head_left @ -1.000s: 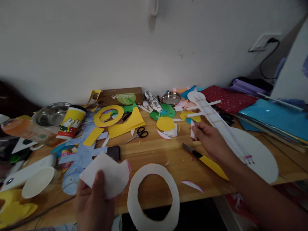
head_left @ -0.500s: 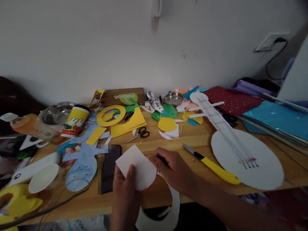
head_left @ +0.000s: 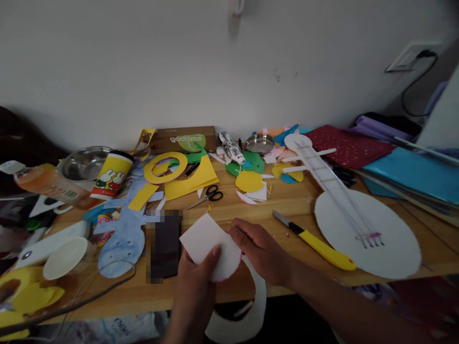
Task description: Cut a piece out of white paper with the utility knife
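My left hand (head_left: 195, 291) holds a white foam cut-out piece (head_left: 210, 243) with a pink-marked curved edge, thumb on top of it. My right hand (head_left: 263, 251) is closed on the right edge of the same piece, fingers curled. Under both hands lies a white foam ring (head_left: 251, 306) that hangs over the table's front edge. A yellow-handled craft knife (head_left: 315, 241) lies just right of my right hand. A dark phone (head_left: 165, 246) lies just left of the piece.
A white paper guitar shape (head_left: 358, 229) lies at the right. Black scissors (head_left: 210, 195), yellow and green paper scraps, a yellow ring (head_left: 165, 167), a cartoon cup (head_left: 111, 177), metal bowls, a bottle (head_left: 46, 184) and a brown box (head_left: 182, 139) crowd the wooden table (head_left: 279, 210). Coloured sheets are stacked far right.
My right hand came back from the guitar shape to the white piece. My left hand carried the piece rightward over the foam ring. In the last half second little moved.
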Demonstrator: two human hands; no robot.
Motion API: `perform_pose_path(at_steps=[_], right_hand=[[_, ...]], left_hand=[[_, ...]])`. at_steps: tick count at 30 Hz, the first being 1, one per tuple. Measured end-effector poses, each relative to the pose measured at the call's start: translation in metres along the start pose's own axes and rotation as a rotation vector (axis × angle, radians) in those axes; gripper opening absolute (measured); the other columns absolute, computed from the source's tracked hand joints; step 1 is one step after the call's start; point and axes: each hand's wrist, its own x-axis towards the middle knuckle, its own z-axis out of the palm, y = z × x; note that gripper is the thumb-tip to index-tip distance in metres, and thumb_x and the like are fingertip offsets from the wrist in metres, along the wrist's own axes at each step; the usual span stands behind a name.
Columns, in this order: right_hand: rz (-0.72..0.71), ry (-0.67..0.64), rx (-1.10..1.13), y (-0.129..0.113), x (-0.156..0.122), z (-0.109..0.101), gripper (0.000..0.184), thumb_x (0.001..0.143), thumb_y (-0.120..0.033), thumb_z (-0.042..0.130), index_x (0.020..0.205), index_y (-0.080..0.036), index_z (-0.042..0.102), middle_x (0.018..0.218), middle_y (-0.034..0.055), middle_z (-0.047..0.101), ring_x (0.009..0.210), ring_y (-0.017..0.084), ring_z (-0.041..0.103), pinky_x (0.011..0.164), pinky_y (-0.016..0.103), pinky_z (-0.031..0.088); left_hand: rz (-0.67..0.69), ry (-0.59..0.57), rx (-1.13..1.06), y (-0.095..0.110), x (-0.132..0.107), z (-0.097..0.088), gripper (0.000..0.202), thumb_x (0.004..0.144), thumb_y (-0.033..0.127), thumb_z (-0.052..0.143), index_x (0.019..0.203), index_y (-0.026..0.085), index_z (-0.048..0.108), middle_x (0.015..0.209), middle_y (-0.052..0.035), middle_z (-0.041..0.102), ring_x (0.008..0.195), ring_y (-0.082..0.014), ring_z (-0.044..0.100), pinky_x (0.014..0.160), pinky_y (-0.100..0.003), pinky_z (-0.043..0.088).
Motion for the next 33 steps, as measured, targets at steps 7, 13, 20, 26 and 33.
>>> perform_pose_path(at_steps=[7,13,20,26,33], right_hand=[[-0.001,-0.045,0.016,0.004,0.001,-0.006,0.041,0.105,-0.048,0.036,0.073,-0.023,0.041,0.069,-0.0052,0.042,0.065,0.013,0.038,0.060,0.028,0.030],[-0.007,-0.064,0.032,0.010,0.000,-0.006,0.043,0.105,-0.053,0.034,0.074,-0.023,0.042,0.070,-0.0047,0.042,0.066,0.013,0.038,0.062,0.028,0.031],[-0.004,-0.090,0.043,0.021,0.000,-0.009,0.045,0.105,-0.054,0.036,0.073,-0.023,0.040,0.069,-0.0051,0.041,0.065,0.013,0.037,0.060,0.027,0.030],[0.001,-0.096,0.081,0.024,0.002,-0.008,0.043,0.104,-0.052,0.037,0.074,-0.022,0.042,0.071,-0.0050,0.041,0.066,0.012,0.038,0.061,0.027,0.032],[-0.028,-0.077,-0.258,0.028,-0.009,-0.036,0.032,0.105,-0.040,0.037,0.087,-0.022,0.056,0.084,0.0010,0.060,0.078,0.016,0.054,0.072,0.029,0.043]], left_hand=[[-0.034,-0.096,0.002,0.002,0.001,-0.003,0.071,0.060,0.028,0.092,0.123,0.017,0.062,0.104,-0.0119,0.078,0.089,-0.0269,0.075,0.080,-0.037,0.060],[-0.078,-0.177,0.011,0.007,0.003,-0.004,0.061,0.062,0.029,0.092,0.115,0.016,0.065,0.102,-0.0118,0.078,0.086,-0.0240,0.074,0.079,-0.033,0.060],[-0.117,-0.157,0.016,0.007,0.004,-0.003,0.059,0.058,0.029,0.094,0.108,0.014,0.066,0.099,-0.0127,0.079,0.081,-0.0221,0.074,0.074,-0.031,0.060],[-0.132,-0.185,0.009,0.008,0.007,0.000,0.063,0.057,0.028,0.095,0.111,0.014,0.066,0.103,-0.0141,0.078,0.084,-0.0241,0.075,0.077,-0.033,0.061],[0.313,-0.314,0.530,-0.004,0.022,-0.021,0.038,0.083,0.039,0.075,0.113,0.017,0.071,0.106,-0.0134,0.078,0.090,-0.0292,0.076,0.078,-0.039,0.063]])
